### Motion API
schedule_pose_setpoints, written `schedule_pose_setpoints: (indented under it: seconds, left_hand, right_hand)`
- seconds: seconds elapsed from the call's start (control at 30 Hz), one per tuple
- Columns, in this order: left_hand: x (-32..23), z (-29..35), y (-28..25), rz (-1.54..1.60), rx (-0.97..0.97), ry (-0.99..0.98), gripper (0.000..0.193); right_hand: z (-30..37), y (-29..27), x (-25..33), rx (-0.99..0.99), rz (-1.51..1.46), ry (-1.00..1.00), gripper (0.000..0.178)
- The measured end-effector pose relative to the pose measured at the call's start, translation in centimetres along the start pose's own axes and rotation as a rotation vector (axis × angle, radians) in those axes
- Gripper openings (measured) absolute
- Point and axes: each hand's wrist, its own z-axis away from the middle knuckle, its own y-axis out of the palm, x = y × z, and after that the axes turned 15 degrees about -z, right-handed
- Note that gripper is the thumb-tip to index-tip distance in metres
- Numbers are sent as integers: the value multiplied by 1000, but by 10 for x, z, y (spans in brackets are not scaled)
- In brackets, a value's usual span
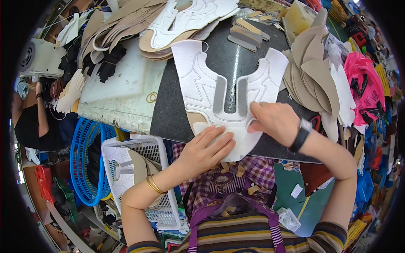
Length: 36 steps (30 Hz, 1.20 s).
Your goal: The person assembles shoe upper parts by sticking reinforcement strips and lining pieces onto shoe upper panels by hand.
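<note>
Two baskets catch my eye at the lower left of the frame: a round blue basket (75, 168) with something dark inside, and a white basket (165, 168) beside it, where a white cut piece (116, 166) with grey strips rests against beige pieces (143, 170). On the green floor (283, 195), lower right of centre, sits a small clear tub (289, 222); I can't make out its contents. A pink bag (356, 69) slumps at the upper right, with black bits showing.

The white shoe piece (194, 84) lies at the centre, spread over the dark tabletop (168, 111). It is U-shaped, its two arms pointing up the frame, with raised curving lines and a grey strip along each side of the opening. Beige backing peeks out at its lower left, and a soft white pad (240, 134) crosses the bottom.

The left hand (207, 151) reaches in from below, fingers lying fairly straight over the pad, thumb hidden, so I can't tell whether it grips. The right hand (275, 123) comes from the right, fingers bent, forefinger and thumb touching the piece's right edge; whether they pinch it, I can't tell.
</note>
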Motion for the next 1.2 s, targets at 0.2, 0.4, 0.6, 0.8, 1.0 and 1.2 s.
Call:
schedule_pose_setpoints:
  seconds: [0.2,0.4,0.6,0.8,1.0,1.2]
  left_hand:
    - [4,13,12,169,-251,-83,34]
    - [-12,-3,18,141,-445,-260,33]
    - [-2,-10,-6,64,-15,-84,29]
    - [30,-6,-23,221,46,163,29]
    - [22,-14,-32,82,213,244,30]
    - [17,8,-4,233,-22,66,29]
  right_hand:
    - [29,30,26,-183,-404,-379,44]
    - [17,48,22,-452,56,-527,33]
    - [25,36,10,-234,128,-566,28]
    - [69,36,10,54,-4,-311,68]
    - [76,38,5,114,-70,-224,79]
    - [91,32,-17,8,40,-316,68]
